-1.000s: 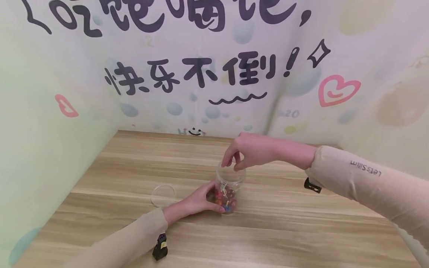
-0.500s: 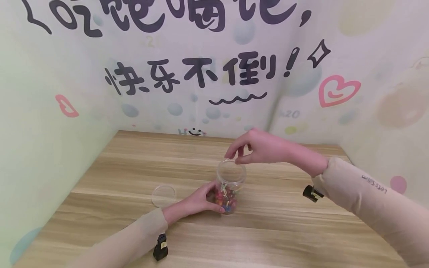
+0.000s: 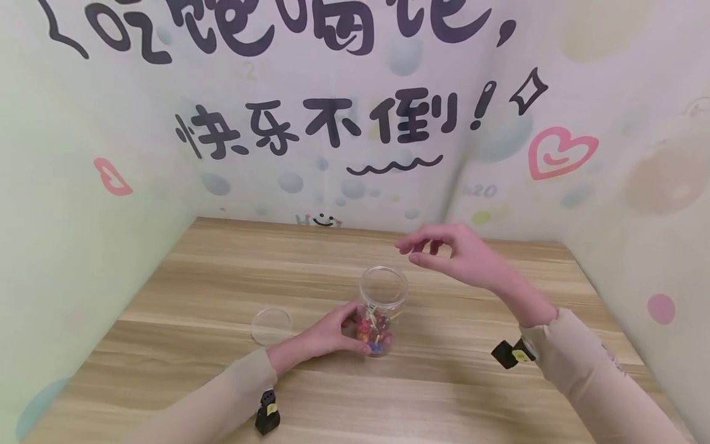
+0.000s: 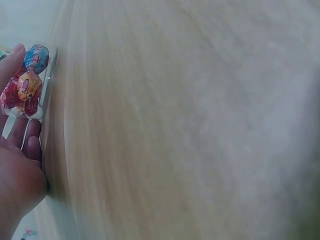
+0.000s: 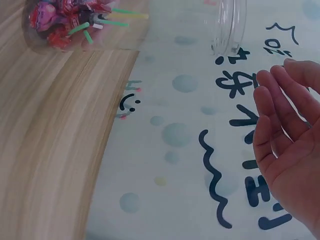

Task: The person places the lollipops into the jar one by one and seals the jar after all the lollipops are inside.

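Note:
A clear plastic jar point(image 3: 384, 302) stands upright on the table, its mouth uncovered. Inside its lower half lie several wrapped lollipops point(image 5: 67, 20) with green, white and yellow sticks. My left hand point(image 3: 327, 333) holds the jar low on its left side, thumb across the front. In the left wrist view, the thumb overlaps the wall and blue, orange and red wrappers point(image 4: 30, 85) show through. My right hand point(image 3: 457, 253) hovers above and to the right of the jar's rim, fingers loosely bent and holding nothing. A palm and relaxed fingers point(image 5: 287, 115) show in the right wrist view.
A round clear lid point(image 3: 271, 326) lies flat on the wooden table point(image 3: 222, 271), left of the jar and just beyond the left forearm. Behind the table rises a wall point(image 3: 266, 203) printed with black writing. Small black cameras point(image 3: 267, 412) sit at both wrists.
My right hand has come up out of the jar's mouth and moved away to the right, its fingers loosening. My left hand and the jar have stayed in place.

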The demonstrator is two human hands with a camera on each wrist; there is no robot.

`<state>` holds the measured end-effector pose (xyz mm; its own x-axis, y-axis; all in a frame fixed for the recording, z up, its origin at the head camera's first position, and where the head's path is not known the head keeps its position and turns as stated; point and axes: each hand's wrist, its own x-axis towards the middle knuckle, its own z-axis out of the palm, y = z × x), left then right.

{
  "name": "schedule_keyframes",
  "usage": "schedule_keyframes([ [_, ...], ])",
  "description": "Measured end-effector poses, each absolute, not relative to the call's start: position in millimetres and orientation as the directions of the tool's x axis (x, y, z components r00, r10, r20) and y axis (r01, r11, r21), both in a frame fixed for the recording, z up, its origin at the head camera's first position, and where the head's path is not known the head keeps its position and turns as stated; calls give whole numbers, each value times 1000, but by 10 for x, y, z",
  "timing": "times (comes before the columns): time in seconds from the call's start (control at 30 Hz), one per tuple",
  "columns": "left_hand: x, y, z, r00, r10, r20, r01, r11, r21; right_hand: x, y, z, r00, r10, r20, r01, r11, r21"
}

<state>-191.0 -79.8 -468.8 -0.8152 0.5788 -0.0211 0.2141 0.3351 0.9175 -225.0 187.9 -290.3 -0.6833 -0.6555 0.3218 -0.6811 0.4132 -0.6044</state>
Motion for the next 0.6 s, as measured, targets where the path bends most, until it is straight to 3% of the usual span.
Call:
schedule_keyframes([
  [0.37,-1903,-851,-4687,-824,566,-13,227,351,908,-2160,1923,-3259,-749,-513,419,-614,301,-730],
  [0.6,-1900,-947,-4602,-831,556,-16,207,335,919,-2100,1898,-3550,-760,-505,410,-565,202,-800],
])
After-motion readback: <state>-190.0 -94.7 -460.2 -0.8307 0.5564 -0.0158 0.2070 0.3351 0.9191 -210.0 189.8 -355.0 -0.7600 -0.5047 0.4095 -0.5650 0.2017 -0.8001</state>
